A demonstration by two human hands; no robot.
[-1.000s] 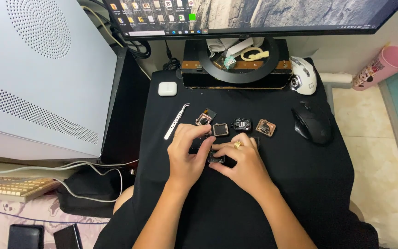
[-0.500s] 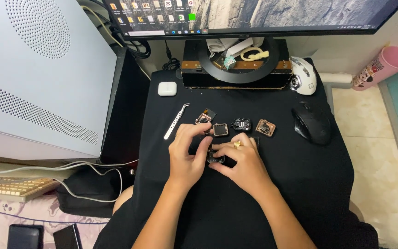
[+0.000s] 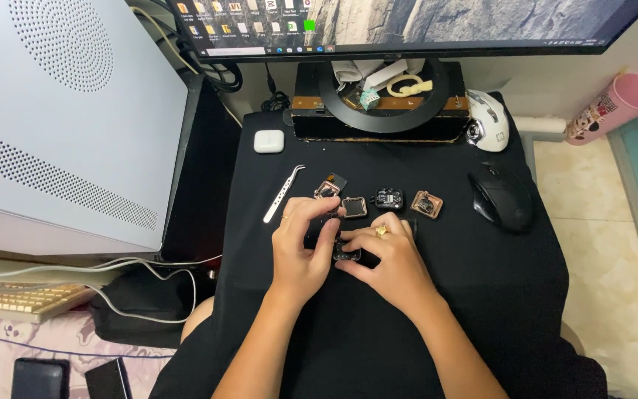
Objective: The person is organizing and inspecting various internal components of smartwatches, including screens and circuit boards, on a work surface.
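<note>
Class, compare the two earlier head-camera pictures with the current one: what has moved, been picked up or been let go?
Almost nothing has changed. The left hand and right hand remain together over the same small dark part, with at most a slight finger shift. Nothing was picked up or released. The tweezers, the row of small square parts, the black mouse and the white earbud case lie where they were.

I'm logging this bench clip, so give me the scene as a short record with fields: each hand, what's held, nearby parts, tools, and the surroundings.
left hand: pinching a small dark part from its left side
right hand: on the same part from the right, ring on one finger
parts beyond hands: four small square modules in a row
tool: tweezers, lying untouched left of the row
surface: black cloth
right side: black mouse, white mouse
back: monitor, white earbud case
left: white computer case
</note>
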